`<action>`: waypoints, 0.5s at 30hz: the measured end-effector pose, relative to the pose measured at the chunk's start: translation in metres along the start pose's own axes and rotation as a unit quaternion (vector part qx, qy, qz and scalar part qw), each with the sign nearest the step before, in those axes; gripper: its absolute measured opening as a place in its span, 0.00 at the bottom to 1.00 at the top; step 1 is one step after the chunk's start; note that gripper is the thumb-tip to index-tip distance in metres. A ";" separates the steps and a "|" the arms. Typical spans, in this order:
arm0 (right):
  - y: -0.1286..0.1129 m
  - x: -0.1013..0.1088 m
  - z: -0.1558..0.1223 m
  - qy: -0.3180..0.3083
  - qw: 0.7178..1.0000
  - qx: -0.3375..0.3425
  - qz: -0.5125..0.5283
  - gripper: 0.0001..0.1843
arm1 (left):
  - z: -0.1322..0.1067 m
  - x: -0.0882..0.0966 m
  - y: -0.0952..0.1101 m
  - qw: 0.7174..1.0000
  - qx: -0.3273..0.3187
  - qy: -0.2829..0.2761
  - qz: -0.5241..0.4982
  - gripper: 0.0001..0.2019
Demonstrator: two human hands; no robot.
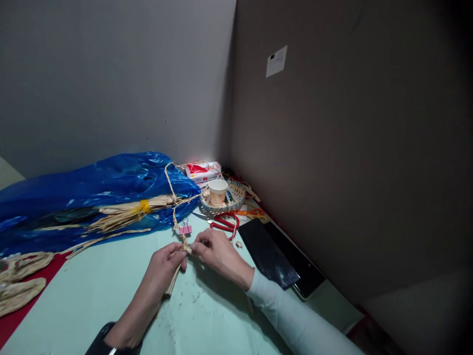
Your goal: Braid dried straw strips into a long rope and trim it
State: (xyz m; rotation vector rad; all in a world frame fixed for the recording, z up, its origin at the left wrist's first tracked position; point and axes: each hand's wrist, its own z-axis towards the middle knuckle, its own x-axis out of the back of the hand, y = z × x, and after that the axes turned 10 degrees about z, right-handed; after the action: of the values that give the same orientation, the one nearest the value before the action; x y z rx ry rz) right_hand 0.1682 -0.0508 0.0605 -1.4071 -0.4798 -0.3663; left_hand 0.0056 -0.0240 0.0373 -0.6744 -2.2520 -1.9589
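My left hand [165,268] and my right hand [218,254] meet over a pale green table top [111,291]. Both pinch a braid of tan straw strips [174,211] at the same spot, fingers closed. Loose strip ends hang below my left hand toward me. The braid runs up and away from my hands, past a pink binder clip [185,229] fastened on it, to a loop over the blue bag.
A blue plastic bag [92,192] with a bundle of straw [125,214] lies at the left. A small woven tray [236,195] holds a paper cup [218,191]. Red scissors [225,223], a dark tablet [268,256] and a phone [303,268] lie right. Braided pieces [20,288] sit far left.
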 end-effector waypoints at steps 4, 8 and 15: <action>-0.003 -0.019 -0.007 0.019 0.998 -0.019 -0.057 0.12 | 0.000 0.000 0.000 1.000 -0.004 -0.017 -0.015 0.11; -0.001 -0.021 -0.007 0.027 0.995 -0.031 -0.088 0.12 | 0.001 0.001 -0.003 1.000 0.002 -0.021 -0.020 0.16; 0.001 -0.022 -0.006 0.018 0.995 -0.027 -0.095 0.13 | 0.000 0.002 -0.002 1.000 0.010 -0.019 -0.018 0.16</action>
State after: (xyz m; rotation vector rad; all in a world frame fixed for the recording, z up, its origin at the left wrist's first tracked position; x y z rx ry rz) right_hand 0.1507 -0.0575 0.0472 -1.4083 -0.5808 -0.5614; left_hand 0.0031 -0.0236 0.0360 -0.6798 -2.3180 -1.9515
